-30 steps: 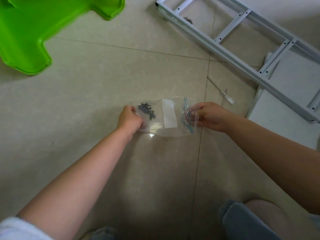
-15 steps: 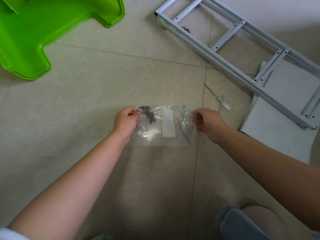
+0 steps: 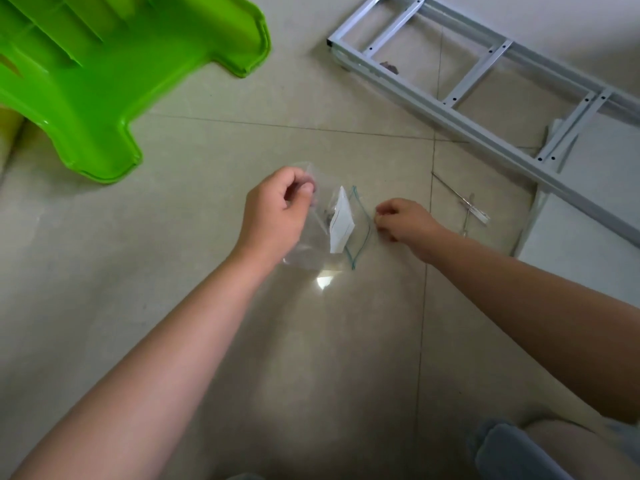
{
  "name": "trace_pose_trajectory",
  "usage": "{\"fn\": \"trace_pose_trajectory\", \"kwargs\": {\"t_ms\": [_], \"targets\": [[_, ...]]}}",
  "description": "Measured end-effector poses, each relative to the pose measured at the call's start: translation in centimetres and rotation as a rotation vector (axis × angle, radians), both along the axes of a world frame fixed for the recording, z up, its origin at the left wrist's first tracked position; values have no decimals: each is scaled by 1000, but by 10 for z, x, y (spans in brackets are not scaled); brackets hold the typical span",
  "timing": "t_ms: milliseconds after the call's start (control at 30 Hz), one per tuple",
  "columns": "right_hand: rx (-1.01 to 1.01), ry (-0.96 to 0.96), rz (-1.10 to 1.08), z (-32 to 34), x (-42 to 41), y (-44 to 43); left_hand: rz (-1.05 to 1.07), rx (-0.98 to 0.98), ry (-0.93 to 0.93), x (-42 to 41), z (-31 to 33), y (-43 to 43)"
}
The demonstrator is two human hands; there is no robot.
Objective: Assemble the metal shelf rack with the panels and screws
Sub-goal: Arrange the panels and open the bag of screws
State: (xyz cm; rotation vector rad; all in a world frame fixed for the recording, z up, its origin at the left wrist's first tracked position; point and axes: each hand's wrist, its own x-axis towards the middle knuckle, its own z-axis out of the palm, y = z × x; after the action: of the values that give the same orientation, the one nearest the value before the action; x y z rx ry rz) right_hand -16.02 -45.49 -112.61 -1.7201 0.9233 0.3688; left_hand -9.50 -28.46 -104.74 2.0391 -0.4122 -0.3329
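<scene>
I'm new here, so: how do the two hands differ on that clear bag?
The left hand grips the clear bag at its closed end; the right hand pinches the lip of its open mouth. The left hand is nearer the green stool, the right hand nearer the screwdriver. Both hold it.

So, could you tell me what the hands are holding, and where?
The clear zip bag: the left hand pinches its closed end, the right hand pinches one lip of its open mouth.

One bag [image 3: 311,244], one frame [image 3: 446,112], one stool [image 3: 86,81], perhaps two panels [image 3: 571,244].
</scene>
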Motion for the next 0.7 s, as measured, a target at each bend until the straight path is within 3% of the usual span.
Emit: {"fn": "trace_pose_trajectory", "kwargs": {"t_ms": [200, 300, 533, 700], "targets": [[75, 1, -12, 5, 7, 0, -124, 34, -185, -3, 14, -23], [61, -25, -51, 4, 6, -6, -87, 24, -177, 1, 16, -26], [-82, -40, 60, 0, -5, -13, 175, 2, 11, 23, 11, 2], [-217, -41, 265, 15, -3, -3, 486, -254, 347, 45, -1, 42]]}}
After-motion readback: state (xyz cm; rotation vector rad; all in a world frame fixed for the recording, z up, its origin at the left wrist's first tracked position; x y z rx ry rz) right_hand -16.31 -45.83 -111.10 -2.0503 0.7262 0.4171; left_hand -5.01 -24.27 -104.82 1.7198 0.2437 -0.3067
